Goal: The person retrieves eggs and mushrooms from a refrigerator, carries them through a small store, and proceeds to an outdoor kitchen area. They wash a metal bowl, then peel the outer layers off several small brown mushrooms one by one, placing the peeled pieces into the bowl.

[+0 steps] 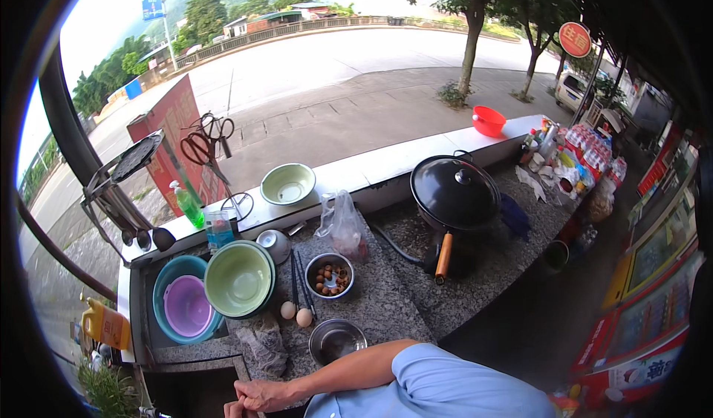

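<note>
At the bottom edge, my right hand [262,396] meets my left hand [233,409], which is mostly cut off; whether either holds anything cannot be told. Two eggs [304,317] lie on the granite counter above them, beside dark chopsticks [294,284]. A metal bowl of small round brown items [330,275] stands behind the eggs. Nearer my right forearm is another metal bowl [337,341], partly covered by the arm. A crumpled grey cloth [262,343] rests left of that bowl. Stacked green basins [238,280] stand near a blue basin [167,329] containing a purple basin [189,306].
A lidded black wok [455,192] with a wooden handle stands at right on the counter. Along the white ledge [384,164] are a green bowl [287,184], a soap bottle [190,206] and a red bowl [488,121]. Hanging ladles [143,240] and a yellow jug [106,324] are at left.
</note>
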Action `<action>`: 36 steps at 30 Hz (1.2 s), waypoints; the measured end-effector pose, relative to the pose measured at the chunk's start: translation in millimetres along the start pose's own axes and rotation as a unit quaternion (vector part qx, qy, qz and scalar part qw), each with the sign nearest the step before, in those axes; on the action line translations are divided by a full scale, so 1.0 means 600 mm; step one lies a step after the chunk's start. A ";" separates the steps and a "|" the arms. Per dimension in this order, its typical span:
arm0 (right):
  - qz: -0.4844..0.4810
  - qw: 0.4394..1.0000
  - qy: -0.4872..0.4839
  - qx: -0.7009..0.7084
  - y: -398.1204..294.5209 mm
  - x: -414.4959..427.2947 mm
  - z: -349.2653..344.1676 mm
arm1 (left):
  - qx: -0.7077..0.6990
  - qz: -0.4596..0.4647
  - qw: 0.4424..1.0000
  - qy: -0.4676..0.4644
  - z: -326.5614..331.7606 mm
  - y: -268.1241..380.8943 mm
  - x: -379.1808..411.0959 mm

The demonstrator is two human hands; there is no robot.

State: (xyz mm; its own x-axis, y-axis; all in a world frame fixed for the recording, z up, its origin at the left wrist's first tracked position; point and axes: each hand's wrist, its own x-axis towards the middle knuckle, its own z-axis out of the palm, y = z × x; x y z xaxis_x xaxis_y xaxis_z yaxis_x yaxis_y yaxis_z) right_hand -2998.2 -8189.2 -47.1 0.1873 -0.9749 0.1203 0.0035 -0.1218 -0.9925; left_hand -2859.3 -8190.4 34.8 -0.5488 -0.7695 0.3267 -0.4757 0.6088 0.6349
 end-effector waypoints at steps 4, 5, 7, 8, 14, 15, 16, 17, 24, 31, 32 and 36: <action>-0.108 0.992 0.060 -0.007 0.075 -0.006 0.022 | -0.013 -0.012 1.000 -0.008 0.022 -0.004 -0.013; -0.097 0.994 0.049 0.025 0.062 -0.005 0.017 | -0.002 -0.013 1.000 -0.010 0.020 -0.002 -0.013; -0.003 0.993 0.025 0.113 -0.003 -0.019 0.005 | -0.048 -0.040 0.998 0.013 0.018 -0.013 -0.013; 0.045 0.986 0.010 0.160 -0.036 -0.026 -0.003 | -0.100 -0.064 0.992 0.035 0.022 -0.028 -0.014; 0.051 0.988 0.054 0.137 -0.042 -0.018 -0.069 | -0.298 -0.220 0.929 0.016 0.027 0.008 0.051; 0.114 0.965 0.039 0.234 -0.039 -0.026 -0.078 | -0.333 -0.237 0.913 0.001 0.034 -0.007 0.047; 0.149 0.953 0.066 0.254 -0.055 -0.037 -0.090 | -0.364 -0.235 0.901 -0.017 0.036 0.003 0.058; 0.146 0.946 0.064 0.281 -0.050 -0.047 -0.093 | -0.404 -0.238 0.883 -0.003 0.047 -0.002 0.047; 0.189 0.933 0.077 0.297 -0.071 -0.057 -0.102 | -0.401 -0.194 0.895 -0.027 0.053 -0.027 0.024; 0.161 0.958 0.053 0.231 -0.072 -0.060 -0.115 | -0.421 -0.258 0.868 -0.062 0.055 -0.015 0.035; 0.162 0.957 0.054 0.236 -0.070 -0.060 -0.115 | -0.421 -0.253 0.870 -0.053 0.057 -0.015 0.036; 0.159 0.952 0.048 0.256 -0.055 -0.063 -0.113 | -0.367 -0.203 0.907 -0.042 0.066 -0.020 0.035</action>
State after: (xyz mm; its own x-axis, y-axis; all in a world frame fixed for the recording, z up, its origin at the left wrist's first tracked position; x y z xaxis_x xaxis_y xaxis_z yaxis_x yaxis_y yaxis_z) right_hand -3071.9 -8160.9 -17.5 0.1694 -0.9626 -0.2113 0.4446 0.2660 -0.8554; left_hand -2892.0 -8206.1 6.1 -0.4968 -0.8648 -0.0730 -0.0815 -0.0372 0.9960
